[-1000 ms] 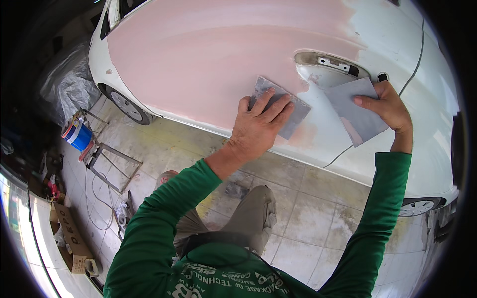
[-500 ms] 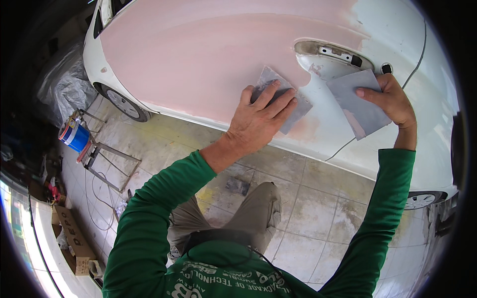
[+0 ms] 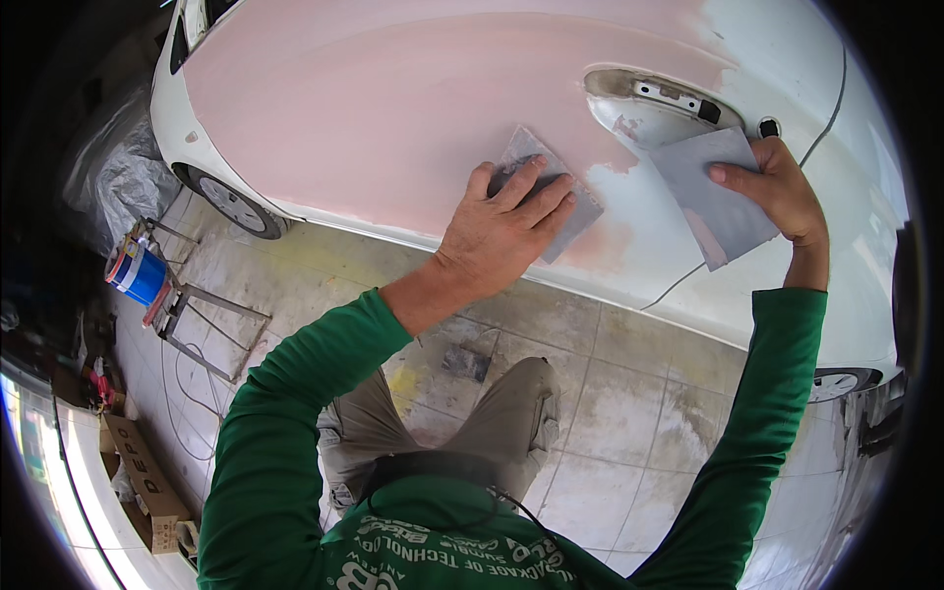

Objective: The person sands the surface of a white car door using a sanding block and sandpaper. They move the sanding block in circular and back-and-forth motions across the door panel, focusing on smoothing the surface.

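Observation:
My left hand [image 3: 503, 234] grips a flat grey spreader [image 3: 578, 218], its fingers curled over a dark raised part in the middle. The spreader is against the side of a white car [image 3: 649, 236], at the border of a wide pink filler coat [image 3: 393, 108]. In my right hand [image 3: 789, 197] is a flat grey plate [image 3: 700, 177], thumb on top and the other fingers behind it. A pink smear [image 3: 704, 238] runs along the plate's lower left edge. Just above the plate is the door's handle recess [image 3: 669, 95], with a metal bracket showing inside.
On the left, a blue can [image 3: 141, 276] stands on a low metal stand [image 3: 202, 329], with a thin cable below. Clear plastic sheeting [image 3: 128, 177] hangs behind. A cardboard box [image 3: 143, 472] is at lower left, and a dark flat piece [image 3: 466, 362] lies on the tiles.
Pink filler now covers more of the white just below and left of the handle recess. The left hand with the spreader has shifted slightly left. The right hand still holds the plate; the whole view moved a little.

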A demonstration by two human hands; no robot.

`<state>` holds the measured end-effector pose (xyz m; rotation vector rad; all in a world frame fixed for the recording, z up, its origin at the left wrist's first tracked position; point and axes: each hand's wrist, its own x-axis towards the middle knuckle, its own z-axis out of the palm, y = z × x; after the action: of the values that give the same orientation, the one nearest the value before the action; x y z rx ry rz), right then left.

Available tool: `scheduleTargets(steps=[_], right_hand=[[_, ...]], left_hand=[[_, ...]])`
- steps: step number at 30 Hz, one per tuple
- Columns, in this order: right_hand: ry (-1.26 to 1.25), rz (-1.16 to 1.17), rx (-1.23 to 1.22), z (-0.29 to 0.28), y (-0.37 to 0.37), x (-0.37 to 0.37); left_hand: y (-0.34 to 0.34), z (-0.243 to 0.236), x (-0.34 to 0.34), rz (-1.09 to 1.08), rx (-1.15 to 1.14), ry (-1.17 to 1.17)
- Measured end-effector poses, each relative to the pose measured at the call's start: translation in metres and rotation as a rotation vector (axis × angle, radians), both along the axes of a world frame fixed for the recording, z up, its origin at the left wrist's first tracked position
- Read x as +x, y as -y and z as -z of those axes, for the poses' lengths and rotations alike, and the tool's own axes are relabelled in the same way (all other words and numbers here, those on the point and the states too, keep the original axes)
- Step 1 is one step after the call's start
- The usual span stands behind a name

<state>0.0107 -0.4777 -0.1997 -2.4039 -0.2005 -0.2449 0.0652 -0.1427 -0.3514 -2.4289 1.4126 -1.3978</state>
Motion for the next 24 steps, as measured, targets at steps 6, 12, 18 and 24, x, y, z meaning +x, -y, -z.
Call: scheduleTargets(steps=[6,12,18,24], right_hand=[[0.018,-0.012,0.062,0.002,-0.005,-0.002],[-0.019,-0.053,0.080,0.000,-0.004,0.001],[-0.029,-0.011,0.042,0.002,0.004,0.002],[0.011,-0.015,0.078,0.002,-0.006,-0.004]], left_hand=[[0.029,-0.042,0.002,0.020,-0.134,0.109],[0.023,0.001,0.002,-0.023,0.012,0.044],[-0.005,-0.021,-0.010,-0.003,-0.023,0.037],[0.025,-0.036,0.016,0.063,-0.143,0.110]])
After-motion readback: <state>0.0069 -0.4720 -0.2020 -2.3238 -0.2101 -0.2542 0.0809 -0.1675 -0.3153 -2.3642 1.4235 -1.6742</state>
